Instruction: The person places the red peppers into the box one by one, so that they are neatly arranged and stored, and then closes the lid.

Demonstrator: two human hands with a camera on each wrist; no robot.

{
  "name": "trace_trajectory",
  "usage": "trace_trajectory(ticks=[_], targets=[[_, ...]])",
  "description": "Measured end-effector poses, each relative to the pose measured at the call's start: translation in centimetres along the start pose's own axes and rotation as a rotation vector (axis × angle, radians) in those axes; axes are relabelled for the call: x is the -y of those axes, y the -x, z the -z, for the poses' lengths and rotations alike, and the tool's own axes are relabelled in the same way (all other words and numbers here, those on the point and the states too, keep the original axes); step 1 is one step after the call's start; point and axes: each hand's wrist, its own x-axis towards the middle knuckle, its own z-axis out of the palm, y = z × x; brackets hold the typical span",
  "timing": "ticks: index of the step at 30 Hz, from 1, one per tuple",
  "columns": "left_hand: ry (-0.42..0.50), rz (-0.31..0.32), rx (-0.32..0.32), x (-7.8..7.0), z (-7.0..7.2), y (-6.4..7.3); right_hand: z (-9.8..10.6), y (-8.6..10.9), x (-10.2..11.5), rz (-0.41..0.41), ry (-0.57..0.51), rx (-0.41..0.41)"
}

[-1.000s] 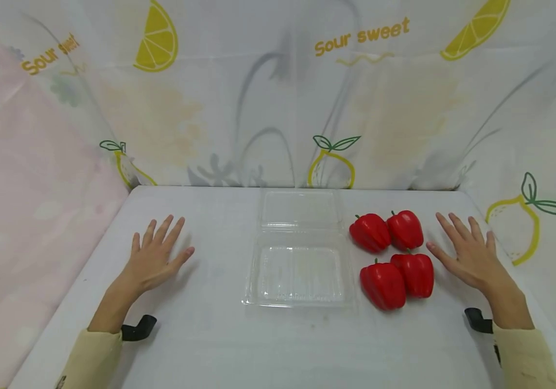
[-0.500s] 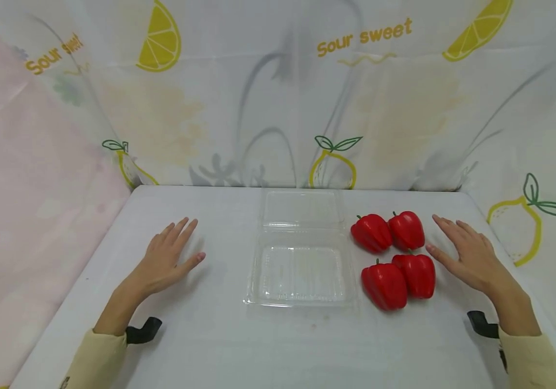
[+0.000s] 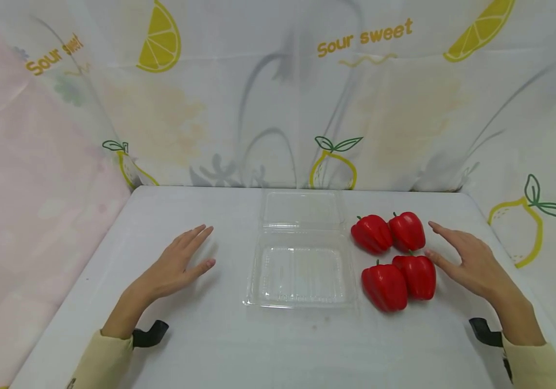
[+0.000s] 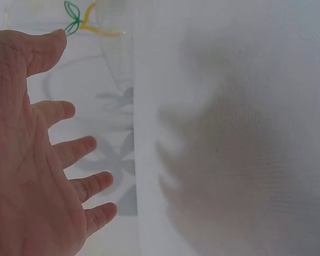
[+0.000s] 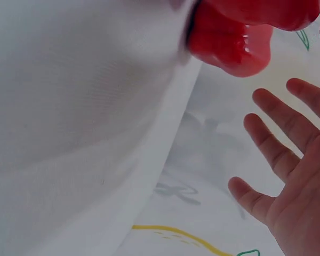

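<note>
In the head view, several red bell peppers sit close together right of the middle: one at the back left [image 3: 371, 234], one at the back right [image 3: 407, 231], one at the front left [image 3: 384, 287] and one at the front right [image 3: 416, 276]. Left of them lies a clear plastic clamshell box [image 3: 302, 275], its lid [image 3: 301, 209] folded back flat. My right hand [image 3: 472, 262] hovers just right of the peppers, thumb and fingers apart, holding nothing. Over the table left of the box, my left hand [image 3: 173, 267] holds nothing, its fingers extended. Peppers also show in the right wrist view [image 5: 232, 42].
The white table [image 3: 239, 351] ends at the back against a lemon-print cloth [image 3: 239, 108]. A pink cloth [image 3: 30, 216] hangs at the left side. Black wrist mounts [image 3: 150, 334] stick out near both sleeves.
My left hand has moved right, toward the box, and turned more edge-on. My right hand has turned too, its fingers now closer together beside the peppers. Box and peppers stay put.
</note>
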Motion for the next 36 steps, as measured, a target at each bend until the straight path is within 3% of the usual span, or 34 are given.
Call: trace_trajectory(ticks=[15, 25, 36], targets=[[0.107, 0.010, 0.074, -1.8, -0.9, -0.1, 0.2, 0.6, 1.0, -0.040, -0.135, 0.075], [0.156, -0.034, 0.089, -2.9, -1.6, -0.3, 0.2, 1.2, 1.5, -0.078, -0.181, 0.140], [0.175, -0.063, 0.135, -4.2, -2.1, -0.6, 0.1, 1.5, 1.8, -0.028, -0.240, 0.150]])
